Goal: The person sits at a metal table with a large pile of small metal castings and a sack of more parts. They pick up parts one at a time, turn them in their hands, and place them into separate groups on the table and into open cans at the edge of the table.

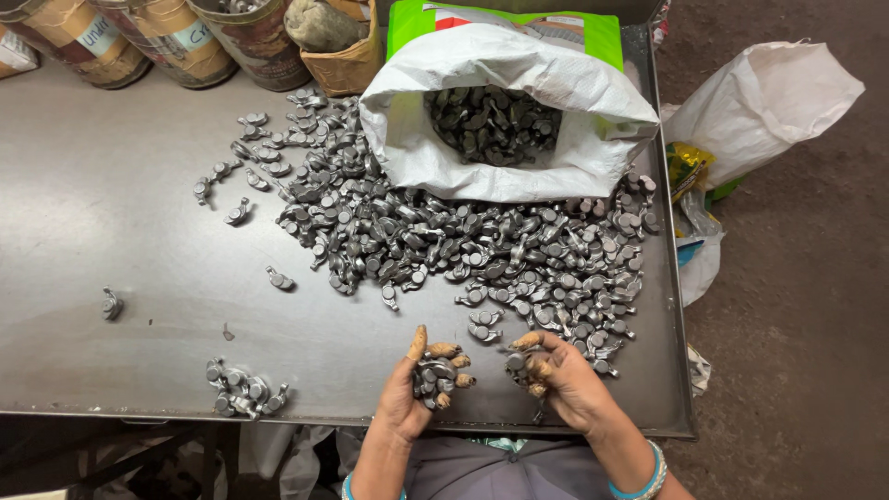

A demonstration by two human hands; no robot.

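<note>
Now the left hand (407,393) cups several small grey forged metal parts (431,378); the right hand (556,375) pinches one; keep fingers curled so none slip onto the dark steel tray (111,213).

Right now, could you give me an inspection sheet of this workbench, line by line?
Surface: grey metal table, raised lip at its edges, dull and scuffed.
Job's things: a big heap of small grey metal parts spread across the table; an open white sack behind it holds more.
Clutter: a small cluster of parts near the front edge, strays at the left; cans and a small basket along the back.
Hands: left hand cups a handful of parts; right hand grips a few.
Cables: nothing seen.
Surroundings: dirt floor at the right, with a white bag beside the table.
</note>
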